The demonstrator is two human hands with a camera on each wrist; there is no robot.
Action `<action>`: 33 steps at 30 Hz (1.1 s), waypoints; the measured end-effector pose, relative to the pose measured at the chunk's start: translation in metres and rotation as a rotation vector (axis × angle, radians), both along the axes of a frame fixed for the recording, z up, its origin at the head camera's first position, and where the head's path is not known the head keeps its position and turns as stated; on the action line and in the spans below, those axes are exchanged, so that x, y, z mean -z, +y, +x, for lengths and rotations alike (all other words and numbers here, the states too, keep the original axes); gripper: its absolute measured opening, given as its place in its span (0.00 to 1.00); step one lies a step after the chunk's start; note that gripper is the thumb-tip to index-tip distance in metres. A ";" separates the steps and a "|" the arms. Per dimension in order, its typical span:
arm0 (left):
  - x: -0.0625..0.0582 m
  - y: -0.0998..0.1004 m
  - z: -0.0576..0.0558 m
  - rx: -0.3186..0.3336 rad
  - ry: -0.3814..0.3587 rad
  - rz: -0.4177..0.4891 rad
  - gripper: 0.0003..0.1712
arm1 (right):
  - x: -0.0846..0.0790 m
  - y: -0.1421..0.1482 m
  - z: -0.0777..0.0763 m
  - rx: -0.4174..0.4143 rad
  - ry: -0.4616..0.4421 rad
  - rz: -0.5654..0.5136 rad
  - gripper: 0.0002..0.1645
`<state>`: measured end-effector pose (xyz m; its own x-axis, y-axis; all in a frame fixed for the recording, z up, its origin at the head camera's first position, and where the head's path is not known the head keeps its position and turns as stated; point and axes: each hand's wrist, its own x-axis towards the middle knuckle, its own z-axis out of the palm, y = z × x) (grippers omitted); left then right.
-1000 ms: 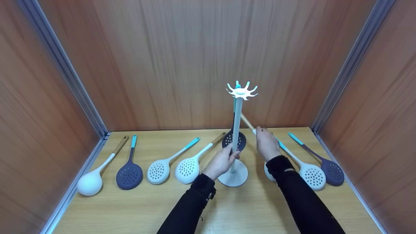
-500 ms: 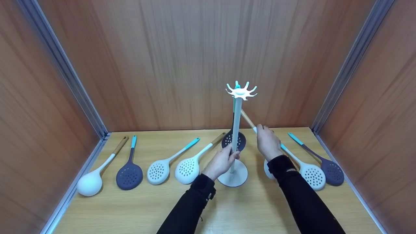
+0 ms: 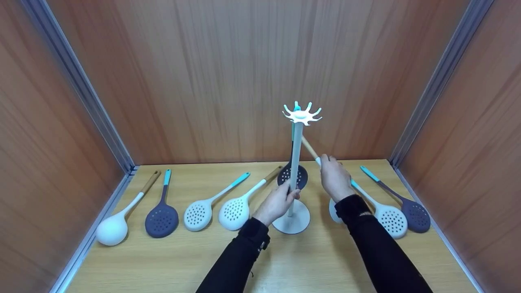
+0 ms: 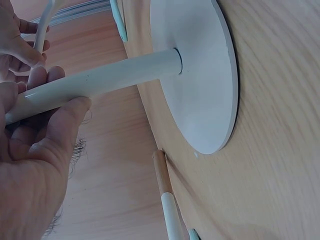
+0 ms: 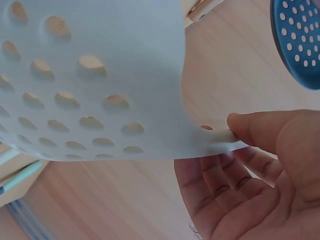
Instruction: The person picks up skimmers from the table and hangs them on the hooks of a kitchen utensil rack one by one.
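My left hand grips the white pole of an upright utensil stand, low down above its round base. In the right hand is a white skimmer, held at the neck between thumb and fingers. Its wooden handle slants up and left, the end close behind the pole below the pronged top. The skimmer's perforated head is mostly hidden by the right forearm in the head view. Behind the pole hangs a dark skimmer with a turquoise handle.
On the table, left of the stand, lie a white ladle, a dark skimmer and two white skimmers. To the right lie another white skimmer and a dark one. Wooden panels enclose three sides.
My right hand has shifted slightly upward with the white skimmer, its wooden handle end rising a little beside the pole. The left hand keeps its grip on the pole.
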<state>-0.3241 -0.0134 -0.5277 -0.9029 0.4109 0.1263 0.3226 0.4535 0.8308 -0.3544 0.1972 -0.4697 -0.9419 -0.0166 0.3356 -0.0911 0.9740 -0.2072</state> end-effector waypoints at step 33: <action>0.000 0.000 0.000 -0.012 -0.024 0.001 0.08 | -0.014 -0.004 0.008 -0.044 0.092 -0.051 0.12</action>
<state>-0.3241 -0.0135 -0.5276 -0.9104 0.4004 0.1044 0.2970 0.4566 0.8387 -0.3465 0.1929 -0.4560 -0.9058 -0.0384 0.4220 -0.1548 0.9570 -0.2452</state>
